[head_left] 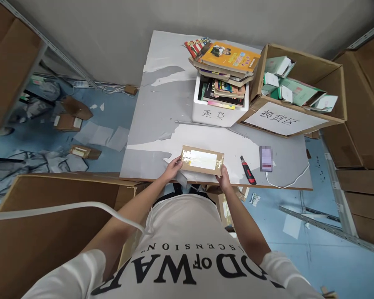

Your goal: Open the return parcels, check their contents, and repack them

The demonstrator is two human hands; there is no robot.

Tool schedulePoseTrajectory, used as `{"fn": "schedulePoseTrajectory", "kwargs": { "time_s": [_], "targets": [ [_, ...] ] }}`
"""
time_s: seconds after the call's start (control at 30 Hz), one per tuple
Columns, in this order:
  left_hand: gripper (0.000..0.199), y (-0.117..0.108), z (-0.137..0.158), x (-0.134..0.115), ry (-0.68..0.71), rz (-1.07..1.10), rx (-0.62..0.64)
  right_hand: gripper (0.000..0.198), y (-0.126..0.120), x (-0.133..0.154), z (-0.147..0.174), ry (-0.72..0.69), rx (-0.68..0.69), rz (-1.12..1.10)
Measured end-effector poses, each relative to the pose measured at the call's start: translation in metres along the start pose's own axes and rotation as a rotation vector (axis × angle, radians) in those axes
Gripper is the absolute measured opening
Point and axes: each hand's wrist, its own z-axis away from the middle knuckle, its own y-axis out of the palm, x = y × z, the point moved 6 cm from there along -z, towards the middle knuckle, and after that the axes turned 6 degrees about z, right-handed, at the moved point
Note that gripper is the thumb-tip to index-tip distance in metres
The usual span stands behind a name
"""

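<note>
A small taped cardboard box (202,160) with a white label on its top face is held level over the front edge of the table (137,166). My left hand (173,168) grips its left end, fingers closed round the corner. At the right end, my right hand (223,177) holds the lower corner. The undersides of the box and the fingertips beneath it are hidden. To the right of the box lies a red and black utility knife (248,170). Further right is a phone (266,159) with a white cable plugged in.
A white bin (216,116) piled with books (230,58) stands at the back. Beside it is an open carton (299,118) of green and white boxes. A large open carton (59,195) sits left below the table. Shelving with cartons (361,124) flanks the right.
</note>
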Motion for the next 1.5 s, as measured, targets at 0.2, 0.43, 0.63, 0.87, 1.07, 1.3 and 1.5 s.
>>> {"fn": "schedulePoseTrajectory", "kwargs": {
  "time_s": [0.2,0.43,0.63,0.87,1.07,1.3,1.5],
  "targets": [
    [0.061,-0.031,-0.005,0.003,-0.039,-0.270,0.038,0.063,-0.022,-0.033,0.002,0.030,-0.131,0.140],
    [0.063,-0.038,-0.012,-0.015,0.106,-0.686,0.280,0.079,-0.038,-0.022,-0.001,-0.065,-0.074,0.366],
    [0.068,-0.003,-0.021,-0.027,0.134,-0.543,0.285,0.078,-0.017,0.015,-0.012,-0.212,0.058,0.490],
    [0.050,0.012,-0.018,-0.033,0.125,-0.662,0.223,0.060,-0.004,0.018,-0.016,-0.132,0.004,0.566],
    [0.042,0.008,-0.011,-0.047,0.126,-0.741,0.281,0.055,-0.001,0.038,-0.002,-0.217,0.068,0.554],
    [0.045,0.006,-0.002,-0.070,0.126,-0.630,0.290,0.046,-0.003,0.064,0.009,-0.289,0.201,0.565],
    [0.048,0.009,0.004,-0.071,0.102,-0.488,0.267,0.045,0.001,0.071,0.011,-0.281,0.236,0.371]
  ]
}}
